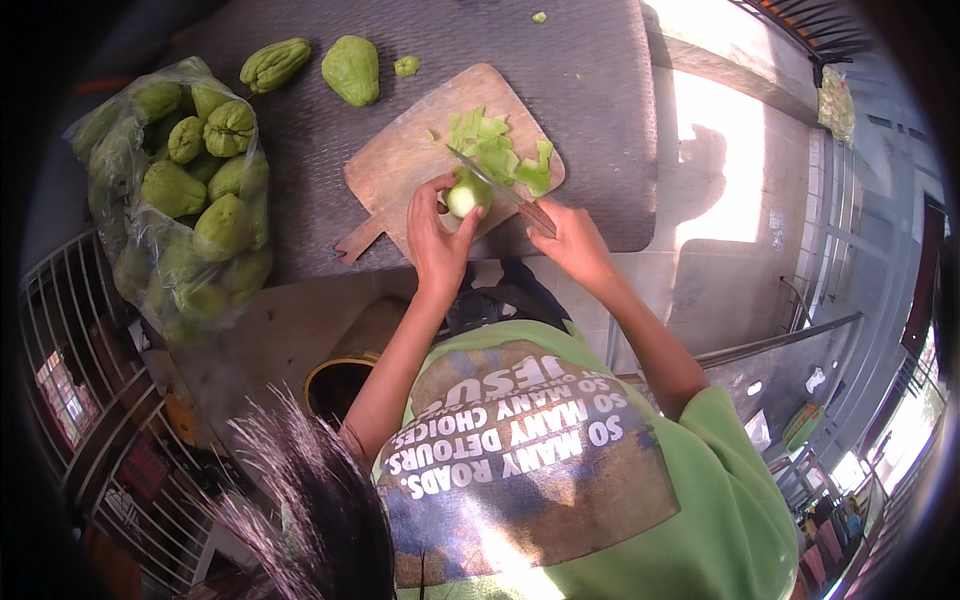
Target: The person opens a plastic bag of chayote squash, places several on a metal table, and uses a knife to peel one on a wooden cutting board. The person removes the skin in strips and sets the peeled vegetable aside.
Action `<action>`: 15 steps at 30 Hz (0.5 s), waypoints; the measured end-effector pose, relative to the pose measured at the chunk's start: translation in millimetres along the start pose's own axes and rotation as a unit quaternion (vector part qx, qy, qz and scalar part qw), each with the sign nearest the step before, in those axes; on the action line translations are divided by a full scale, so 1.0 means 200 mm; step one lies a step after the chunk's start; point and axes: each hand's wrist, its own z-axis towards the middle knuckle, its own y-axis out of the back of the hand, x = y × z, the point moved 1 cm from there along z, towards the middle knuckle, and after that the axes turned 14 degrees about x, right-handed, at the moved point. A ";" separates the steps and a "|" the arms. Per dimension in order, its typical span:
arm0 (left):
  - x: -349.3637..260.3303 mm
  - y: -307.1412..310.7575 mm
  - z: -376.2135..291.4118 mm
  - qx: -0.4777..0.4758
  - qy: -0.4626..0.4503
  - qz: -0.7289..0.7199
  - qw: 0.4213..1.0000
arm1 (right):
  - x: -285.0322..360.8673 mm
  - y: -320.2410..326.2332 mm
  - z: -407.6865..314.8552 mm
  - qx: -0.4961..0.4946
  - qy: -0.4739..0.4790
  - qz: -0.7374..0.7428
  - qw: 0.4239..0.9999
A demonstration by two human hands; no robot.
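My left hand [436, 244] grips a partly peeled chayote [466, 196] over the cutting board; pale flesh shows on its near side and green skin on its far side. In my right hand [574, 238] is a knife [501, 189], held by its brown handle, with the blade lying along the chayote's right side. Strips of green peel [491, 144] are heaped on the wooden cutting board [397, 161], just beyond the blade. The board rests at an angle, its short handle pointing towards the near left.
A clear plastic bag [259, 161] full of chayotes [174, 187] sits at the left of the dark woven-textured table [600, 97]. Two whole chayotes [351, 70] and a small green piece [407, 66] lie beyond the board. Below the table edge stands a round container [330, 367].
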 end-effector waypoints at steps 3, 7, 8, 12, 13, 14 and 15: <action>-0.03 -0.05 0.02 -0.025 -0.051 0.010 0.998 | 0.05 0.05 -0.08 0.020 -0.004 -0.016 1.000; -0.02 -0.08 0.01 -0.044 -0.006 0.002 0.999 | 0.11 0.08 -0.16 0.022 0.026 -0.039 0.999; -0.01 -0.08 0.02 -0.044 -0.012 0.008 0.999 | 0.11 0.09 -0.17 0.031 0.022 -0.053 0.998; 0.01 -0.09 0.03 -0.055 -0.019 0.012 0.998 | 0.12 0.11 -0.20 0.036 0.031 -0.104 0.993; 0.01 -0.10 0.03 -0.063 -0.022 0.012 0.998 | 0.12 0.11 -0.20 0.029 0.038 -0.116 0.992; 0.01 -0.10 0.02 -0.064 -0.019 0.008 0.998 | 0.13 0.12 -0.20 0.027 0.048 -0.118 0.992; 0.01 -0.10 0.02 -0.067 -0.017 0.002 0.998 | 0.13 0.12 -0.20 0.025 0.057 -0.120 0.991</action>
